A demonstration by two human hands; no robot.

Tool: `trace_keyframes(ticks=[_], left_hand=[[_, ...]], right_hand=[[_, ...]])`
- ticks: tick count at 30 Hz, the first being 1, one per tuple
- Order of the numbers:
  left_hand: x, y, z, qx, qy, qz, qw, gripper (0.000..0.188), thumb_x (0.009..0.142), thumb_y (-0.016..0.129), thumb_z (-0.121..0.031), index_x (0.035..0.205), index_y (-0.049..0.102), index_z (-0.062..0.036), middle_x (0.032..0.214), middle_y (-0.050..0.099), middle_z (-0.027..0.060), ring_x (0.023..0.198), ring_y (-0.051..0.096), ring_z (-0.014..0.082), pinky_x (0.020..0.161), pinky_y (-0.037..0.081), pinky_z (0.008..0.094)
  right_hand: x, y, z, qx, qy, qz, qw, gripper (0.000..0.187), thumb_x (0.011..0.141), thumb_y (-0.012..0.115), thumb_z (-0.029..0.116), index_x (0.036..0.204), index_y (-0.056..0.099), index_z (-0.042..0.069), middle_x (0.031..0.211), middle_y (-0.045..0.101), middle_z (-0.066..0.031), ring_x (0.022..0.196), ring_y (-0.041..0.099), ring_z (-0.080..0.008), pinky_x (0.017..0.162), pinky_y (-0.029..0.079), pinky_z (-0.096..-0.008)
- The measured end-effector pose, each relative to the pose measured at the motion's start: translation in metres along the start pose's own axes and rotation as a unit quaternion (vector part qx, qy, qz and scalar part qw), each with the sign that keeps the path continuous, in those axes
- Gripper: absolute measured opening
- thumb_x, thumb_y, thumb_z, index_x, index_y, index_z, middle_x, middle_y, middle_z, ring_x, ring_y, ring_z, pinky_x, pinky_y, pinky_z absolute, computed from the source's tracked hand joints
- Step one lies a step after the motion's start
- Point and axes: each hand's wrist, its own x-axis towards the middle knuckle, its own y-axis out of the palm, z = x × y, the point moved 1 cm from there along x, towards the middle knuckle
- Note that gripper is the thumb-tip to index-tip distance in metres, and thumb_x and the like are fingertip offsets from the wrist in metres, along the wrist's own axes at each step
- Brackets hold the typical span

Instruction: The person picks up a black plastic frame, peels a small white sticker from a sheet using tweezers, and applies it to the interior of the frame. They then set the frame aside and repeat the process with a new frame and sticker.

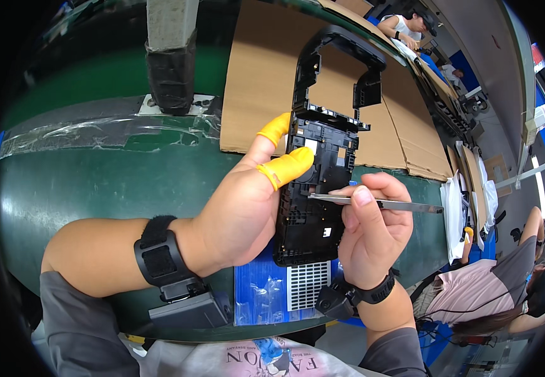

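A black plastic device housing point(307, 235) with a large open frame at its top stands tilted in front of me. My left hand point(238, 207) grips it by its left side, with yellow finger cots on thumb and forefinger. The thumb presses on the inner face, beside a small white patch point(310, 144). In my right hand point(376, 232) is a pair of metal tweezers point(410, 206), pinched between thumb and fingers. Its tips point left and reach the middle of the housing. I cannot make out whether anything is between them.
Below the housing lies a blue board point(256, 292) with a white grid sheet point(308, 288) on the green table point(128, 179). Brown cardboard point(260, 69) covers the far side. A grey post point(172, 56) rises at the far left. Other people sit at the right.
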Motion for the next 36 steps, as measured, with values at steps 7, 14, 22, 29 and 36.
trace_keyframes(ticks=[7, 14, 22, 29, 36], left_hand=[[0.0003, -0.0021, 0.0001, -0.002, 0.001, 0.006, 1.000, 0.043, 0.087, 0.037, -0.013, 0.128, 0.022, -0.0094, 0.119, 0.041, 0.0082, 0.107, 0.044, 0.0177, 0.091, 0.035, 0.0321], [-0.0003, 0.0000, -0.0015, -0.002, -0.003, 0.002, 1.000, 0.043, 0.087, 0.037, -0.012, 0.128, 0.023, -0.0093, 0.118, 0.041, 0.0081, 0.107, 0.043, 0.0177, 0.091, 0.035, 0.0319], [0.0002, -0.0016, 0.0005, 0.007, 0.002, -0.011, 1.000, 0.044, 0.086, 0.037, -0.012, 0.128, 0.023, -0.0098, 0.117, 0.042, 0.0085, 0.106, 0.044, 0.0177, 0.090, 0.036, 0.0313], [-0.0010, 0.0010, -0.0005, -0.043, -0.007, -0.021, 0.999, 0.041, 0.086, 0.039, -0.006, 0.125, 0.027, -0.0088, 0.109, 0.044, 0.0066, 0.097, 0.047, 0.0145, 0.084, 0.039, 0.0280], [0.0032, -0.0023, 0.0006, -0.041, -0.002, -0.018, 0.999, 0.044, 0.084, 0.040, -0.004, 0.125, 0.026, -0.0081, 0.108, 0.046, 0.0069, 0.097, 0.048, 0.0146, 0.084, 0.040, 0.0280]], right_hand=[[0.0008, 0.0020, -0.0005, 0.030, 0.005, -0.005, 1.000, 0.020, 0.076, 0.056, 0.000, 0.095, 0.049, 0.000, 0.074, 0.059, -0.0067, 0.054, 0.045, -0.0027, 0.047, 0.033, -0.0136], [0.0005, 0.0019, -0.0016, -0.003, -0.002, 0.004, 1.000, 0.019, 0.079, 0.051, 0.003, 0.098, 0.047, -0.001, 0.076, 0.059, -0.0132, 0.052, 0.042, -0.0051, 0.048, 0.034, -0.0164], [0.0009, 0.0024, -0.0041, 0.011, 0.001, -0.005, 1.000, 0.020, 0.078, 0.055, 0.002, 0.096, 0.049, 0.000, 0.073, 0.058, -0.0080, 0.053, 0.043, -0.0036, 0.047, 0.033, -0.0150], [0.0000, 0.0025, -0.0033, 0.021, 0.003, -0.012, 1.000, 0.020, 0.076, 0.057, 0.000, 0.095, 0.049, 0.000, 0.073, 0.057, -0.0049, 0.054, 0.046, -0.0028, 0.046, 0.034, -0.0139], [0.0027, 0.0003, -0.0040, 0.061, -0.002, -0.015, 0.998, 0.019, 0.078, 0.054, 0.001, 0.095, 0.047, 0.000, 0.074, 0.058, -0.0097, 0.053, 0.044, -0.0046, 0.046, 0.034, -0.0159]])
